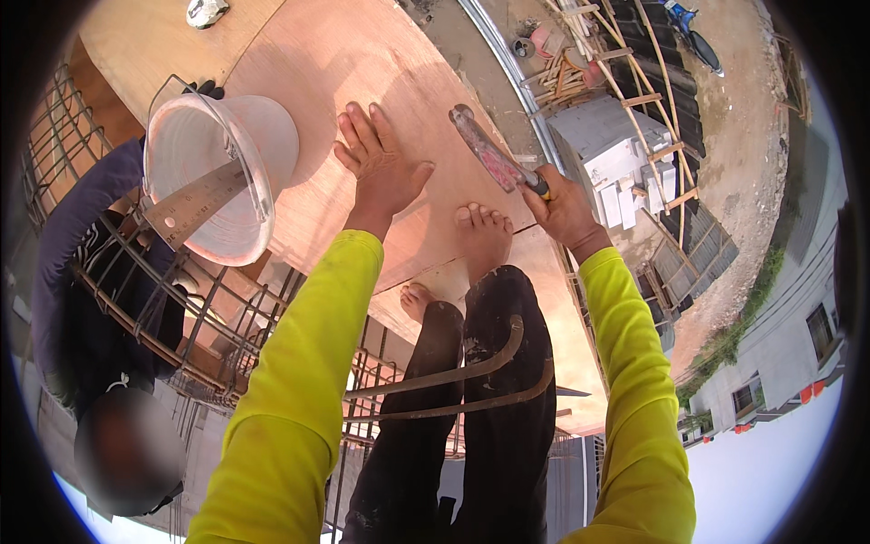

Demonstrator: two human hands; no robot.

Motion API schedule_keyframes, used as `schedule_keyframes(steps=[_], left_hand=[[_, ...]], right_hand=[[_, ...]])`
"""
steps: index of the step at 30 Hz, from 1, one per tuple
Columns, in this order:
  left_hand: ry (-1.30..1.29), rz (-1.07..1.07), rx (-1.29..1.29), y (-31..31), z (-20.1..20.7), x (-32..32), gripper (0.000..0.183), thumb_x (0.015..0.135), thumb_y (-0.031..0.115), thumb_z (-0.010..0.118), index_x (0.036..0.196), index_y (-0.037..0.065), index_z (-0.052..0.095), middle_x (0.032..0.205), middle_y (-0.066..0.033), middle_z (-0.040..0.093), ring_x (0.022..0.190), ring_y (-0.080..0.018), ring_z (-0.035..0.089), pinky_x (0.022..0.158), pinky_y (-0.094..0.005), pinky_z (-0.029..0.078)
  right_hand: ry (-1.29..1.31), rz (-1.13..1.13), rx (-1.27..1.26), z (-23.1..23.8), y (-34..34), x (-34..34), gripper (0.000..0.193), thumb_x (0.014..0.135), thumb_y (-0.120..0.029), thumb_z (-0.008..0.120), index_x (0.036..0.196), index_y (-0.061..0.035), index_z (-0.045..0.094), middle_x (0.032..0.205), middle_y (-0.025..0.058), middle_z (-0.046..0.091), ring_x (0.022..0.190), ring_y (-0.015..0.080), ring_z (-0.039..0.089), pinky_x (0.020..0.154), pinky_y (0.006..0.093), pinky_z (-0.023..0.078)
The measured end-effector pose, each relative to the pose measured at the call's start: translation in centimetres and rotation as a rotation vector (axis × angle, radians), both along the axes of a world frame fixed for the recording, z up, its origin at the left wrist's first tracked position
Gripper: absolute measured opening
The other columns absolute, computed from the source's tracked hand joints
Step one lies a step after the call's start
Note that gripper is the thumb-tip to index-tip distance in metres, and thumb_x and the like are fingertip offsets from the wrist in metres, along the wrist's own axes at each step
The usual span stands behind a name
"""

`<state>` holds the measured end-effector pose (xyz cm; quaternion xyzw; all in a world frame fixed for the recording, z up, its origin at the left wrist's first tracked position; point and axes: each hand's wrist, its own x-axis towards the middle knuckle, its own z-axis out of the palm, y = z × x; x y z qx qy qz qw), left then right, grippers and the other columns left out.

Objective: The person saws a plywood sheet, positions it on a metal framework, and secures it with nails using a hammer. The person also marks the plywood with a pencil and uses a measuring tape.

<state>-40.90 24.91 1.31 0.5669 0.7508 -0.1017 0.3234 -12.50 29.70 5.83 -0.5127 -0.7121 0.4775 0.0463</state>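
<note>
Bright yellow sleeves (281, 399) framed a worker on a sunlit plywood deck (317, 63). At far left, a co-worker in a dark sleeve (86, 199) bent among reinforcing bars (149, 333), a black-gloved hand (210, 89) showing behind a pale, grimy bucket (279, 136); whether it gripped the bucket could not be told. A metal ruler (201, 207) leaned across the bucket's rim, its broad end jutting out. A knock there could send it slipping into the bars, and a bump could tip the bucket.

Just right of the bucket, the worker's left hand (382, 172) lay on the plywood, fingers spread, thumb out, holding nothing. Two bent steel bars (453, 376) crossed in front of the dark trousers (503, 317), where a careless step could snag a knee. Bare feet (485, 240) rested on the sheet, one near the right hand; a dropped tool could land on toes, and a stray nail or splinter could cut them.

At right, the right hand (560, 210) closed firmly around the handle of a hand tool (485, 150), its long, stained head pointing up and left, near the deck's edge. A loosened grip there could drop it toward white blocks (603, 150) and pole framing (668, 151), apparently on lower ground.
</note>
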Motion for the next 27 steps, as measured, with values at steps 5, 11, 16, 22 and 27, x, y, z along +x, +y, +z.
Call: schedule_keyframes(steps=[5,11,16,22,27], left_hand=[[-0.033,0.019,-0.003,0.4,0.1,0.1,0.129,0.077,0.047,0.077,0.156,-0.007,-0.009,0.16,-0.0366,-0.02,0.148,-0.0521,-0.024,0.113,-0.0704,-0.01],[-0.036,0.012,0.058,-0.1,-0.9,-0.4,0.128,0.078,0.047,0.076,0.157,-0.006,-0.009,0.16,-0.0352,-0.021,0.148,-0.0512,-0.025,0.113,-0.0697,-0.01],[0.035,-0.023,-0.003,-0.4,-1.9,-0.6,0.128,0.08,0.051,0.076,0.157,-0.003,-0.01,0.161,-0.0342,-0.018,0.148,-0.0531,-0.023,0.114,-0.0688,-0.007],[-0.032,0.021,-0.039,-0.3,0.1,0.1,0.127,0.078,0.045,0.078,0.156,-0.007,-0.009,0.161,-0.0358,-0.019,0.148,-0.0513,-0.024,0.112,-0.0716,-0.008],[-0.029,-0.026,0.111,0.5,-0.1,-0.3,0.126,0.081,0.046,0.076,0.155,-0.008,-0.01,0.159,-0.0371,-0.02,0.148,-0.0533,-0.022,0.113,-0.0711,-0.006]], right_hand=[[0.164,-0.005,0.103,0.9,-0.4,-0.8,0.031,0.093,-0.032,0.072,0.1,-0.0047,0.058,0.074,0.018,0.066,0.065,0.0401,0.066,0.055,0.0464,0.051],[-0.307,0.057,0.002,1.7,1.5,-1.5,0.029,0.09,-0.028,0.074,0.099,-0.006,0.058,0.079,0.0151,0.064,0.067,0.0373,0.065,0.057,0.0437,0.05],[0.408,0.187,0.298,2.9,1.5,-1.7,0.032,0.088,-0.026,0.076,0.102,-0.0054,0.056,0.084,0.0159,0.064,0.073,0.0365,0.067,0.06,0.0411,0.052],[-0.14,0.081,0.034,1.7,1.2,-1.6,0.032,0.093,-0.034,0.07,0.101,-0.0055,0.056,0.069,0.0163,0.064,0.062,0.0394,0.065,0.055,0.0464,0.051],[0.39,0.225,0.23,1.5,0.2,-0.7,0.035,0.088,-0.033,0.074,0.102,-0.0057,0.056,0.073,0.0157,0.064,0.064,0.0378,0.065,0.054,0.0436,0.05]])
